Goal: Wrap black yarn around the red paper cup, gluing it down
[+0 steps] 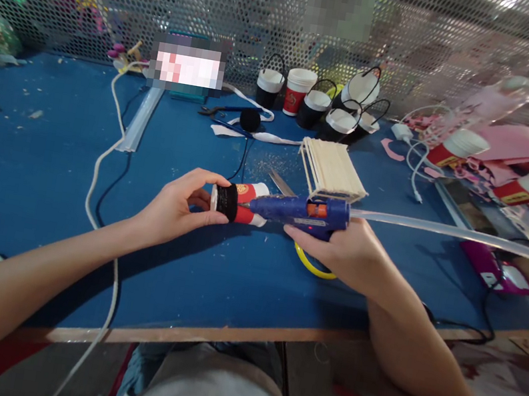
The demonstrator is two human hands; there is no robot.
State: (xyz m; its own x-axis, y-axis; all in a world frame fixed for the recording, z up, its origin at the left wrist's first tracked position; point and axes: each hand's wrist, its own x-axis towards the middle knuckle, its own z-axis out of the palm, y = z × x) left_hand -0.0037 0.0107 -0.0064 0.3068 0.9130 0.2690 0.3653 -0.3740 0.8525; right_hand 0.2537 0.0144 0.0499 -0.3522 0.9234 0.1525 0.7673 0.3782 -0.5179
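Far to the left of the red paper cup [246, 214], a smooth white cable [94, 179] snakes over the matte blue tabletop [56, 170]. Nearer, behind and to the left of the cup, lies a long, shiny, see-through plastic sleeve [140, 120]. The cup itself lies sideways near the middle of the tabletop, tapered and white at both ends, with coarse black cord [229, 202] wound in a thick band about its left part. Behind it sits a dark round ball [250, 120], and beyond, slightly to the right, stands a cluster of white paper cups, several with black lower walls and thin looped handles. Just right of the cup is a glossy blue plastic glue gun [293, 211], its tapering nozzle pointing left at the cord's edge; whether it touches, I cannot tell. Behind the gun, to the cup's right, stands a small rack [333, 169] of pale, flat wooden sticks. Smooth yellow scissor handles [314, 265] curve out in front and right of the cup. A translucent, glossy rod [441, 233] runs from the gun's rear, well right of the cup.

The left hand [192, 203] reaches in from the cup's left, thumb in front and fingers behind, pinching its corded end. The right hand [352, 250], right of the cup, is wrapped firmly round the gun's grip, forearm slanting back toward the body.
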